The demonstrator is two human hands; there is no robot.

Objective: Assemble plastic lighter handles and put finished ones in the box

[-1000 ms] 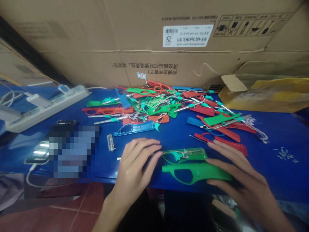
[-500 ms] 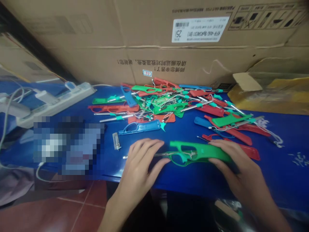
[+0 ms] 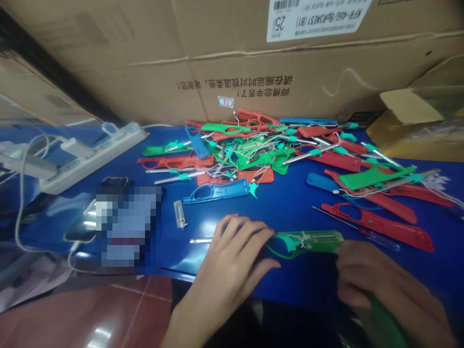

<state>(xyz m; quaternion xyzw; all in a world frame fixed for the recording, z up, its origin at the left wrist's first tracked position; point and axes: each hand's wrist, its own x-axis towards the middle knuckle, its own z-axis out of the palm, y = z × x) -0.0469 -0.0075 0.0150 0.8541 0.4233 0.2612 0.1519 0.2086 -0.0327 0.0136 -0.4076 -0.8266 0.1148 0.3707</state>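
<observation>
A green utility lighter (image 3: 319, 239) lies opened on the blue table, its clear gas tank, wires and turquoise trigger showing. My left hand (image 3: 235, 261) is closed round its front end, and the tip of the metal tube (image 3: 200, 240) sticks out to the left. My right hand (image 3: 380, 280), with curled fingers, grips a green shell half (image 3: 386, 321) that hangs below it, partly hidden. Its fingers are beside the lighter's rear end; whether they touch it I cannot tell. Just beyond lie a red shell half (image 3: 380, 224) and a thin screwdriver (image 3: 380, 239).
A heap of lighter parts (image 3: 250, 150) in red, green and blue fills the back, against a large cardboard box (image 3: 145, 92). A blue shell half (image 3: 217, 190) and a small clear tank (image 3: 179, 214) lie nearer. Left are phones (image 3: 132, 227) and a power strip (image 3: 97, 154).
The upper green shell half has come off the lighter and moved down to the right in my right hand. The lighter's inside is now exposed. My left hand stays on the front end.
</observation>
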